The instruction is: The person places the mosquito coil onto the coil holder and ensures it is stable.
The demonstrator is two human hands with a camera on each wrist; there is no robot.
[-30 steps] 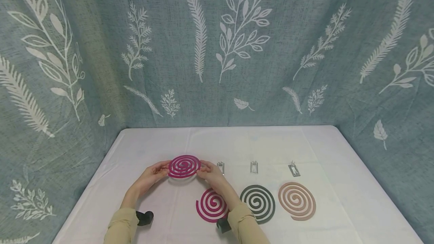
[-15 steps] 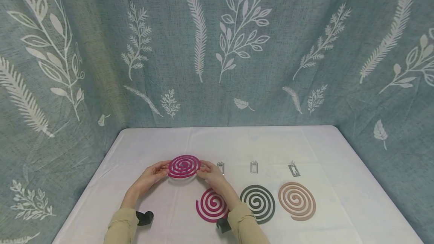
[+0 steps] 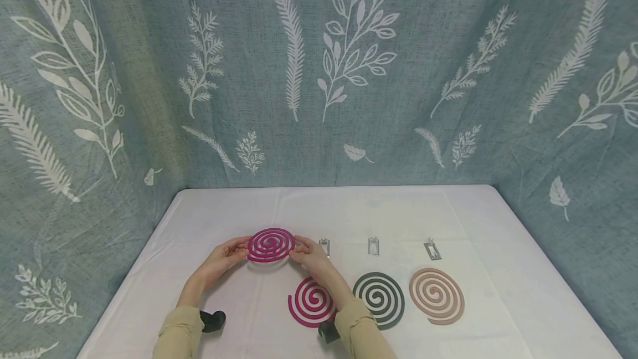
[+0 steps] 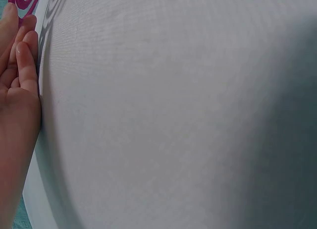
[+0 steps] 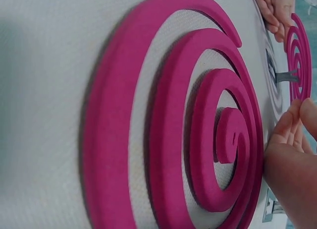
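Note:
A magenta mosquito coil (image 3: 271, 245) is raised above the white table, its shadow below it. My left hand (image 3: 224, 259) pinches its left edge between thumb and fingers. On the opposite edge, my right hand (image 3: 311, 259) pinches it the same way. In the right wrist view a grey metal stand (image 5: 286, 77) reaches up to the middle of the held coil. A second magenta coil (image 3: 312, 302) lies flat under my right forearm, partly covered by it. The left wrist view catches my left hand (image 4: 20, 75) at the edge, with a bit of the held coil (image 4: 30, 6).
To the right lie a dark green coil (image 3: 377, 299) and a tan coil (image 3: 436, 296). Behind them is a row of small metal stands, at left (image 3: 324, 246), middle (image 3: 374, 246) and right (image 3: 432, 249). A patterned curtain (image 3: 319, 143) hangs around the table (image 3: 239, 204).

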